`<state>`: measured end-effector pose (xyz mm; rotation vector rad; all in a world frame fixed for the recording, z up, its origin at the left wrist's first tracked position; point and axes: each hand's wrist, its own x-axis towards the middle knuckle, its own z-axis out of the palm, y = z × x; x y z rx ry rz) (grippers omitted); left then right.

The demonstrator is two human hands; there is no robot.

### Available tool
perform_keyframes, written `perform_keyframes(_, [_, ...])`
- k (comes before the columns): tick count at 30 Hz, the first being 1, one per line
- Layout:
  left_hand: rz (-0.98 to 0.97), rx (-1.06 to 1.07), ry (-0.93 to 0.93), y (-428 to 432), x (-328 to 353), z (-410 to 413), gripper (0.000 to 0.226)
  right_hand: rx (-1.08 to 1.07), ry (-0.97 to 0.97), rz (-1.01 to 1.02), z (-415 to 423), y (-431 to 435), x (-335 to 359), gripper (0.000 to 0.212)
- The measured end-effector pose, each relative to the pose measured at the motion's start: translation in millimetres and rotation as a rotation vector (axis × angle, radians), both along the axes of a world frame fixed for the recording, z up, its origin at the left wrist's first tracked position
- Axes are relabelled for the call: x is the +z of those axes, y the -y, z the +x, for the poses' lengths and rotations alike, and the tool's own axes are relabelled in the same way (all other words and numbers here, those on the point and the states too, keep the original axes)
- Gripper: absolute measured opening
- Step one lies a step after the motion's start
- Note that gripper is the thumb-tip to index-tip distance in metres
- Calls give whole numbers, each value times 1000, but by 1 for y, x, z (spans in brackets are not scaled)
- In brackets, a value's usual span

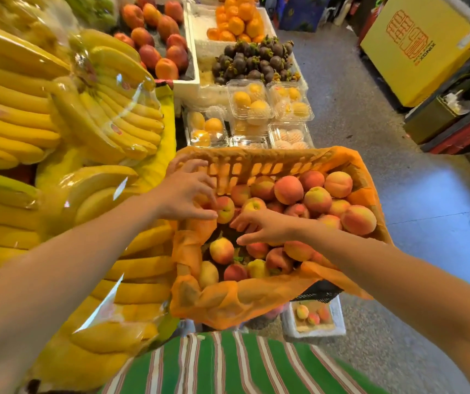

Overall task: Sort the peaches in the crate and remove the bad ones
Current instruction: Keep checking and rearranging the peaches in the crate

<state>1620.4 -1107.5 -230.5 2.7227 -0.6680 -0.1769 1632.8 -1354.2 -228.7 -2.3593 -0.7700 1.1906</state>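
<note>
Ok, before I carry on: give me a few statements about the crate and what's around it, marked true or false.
1. The left hand and the right hand both reach into the crate of peaches. True.
2. The crate is lined with a blue sheet. False: the lining is orange.
3. Wrapped bananas lie to the left of the crate. True.
4. The mangosteens share the crate with the peaches. False: they are piled farther back, beyond the clear clamshell boxes.
</note>
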Motion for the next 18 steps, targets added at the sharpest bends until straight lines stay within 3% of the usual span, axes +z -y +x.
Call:
perform_keyframes(4, [-42,-8,2,-21,-14,-22,47,87,-98,-127,-2,-19,-32,52])
perform_keyframes(10, [-154,1,-12,-25,-25,-35,42,206,-45,-223,-6,-35,-84,69])
perform_keyframes(15, [-177,-9,-23,-25,-25,-33,44,231,117,-175,-9,-44,-101,70])
perform_keyframes(18, [-181,-12,-14,-26,-25,-32,42,226,50,-135,-1,-39,-96,65])
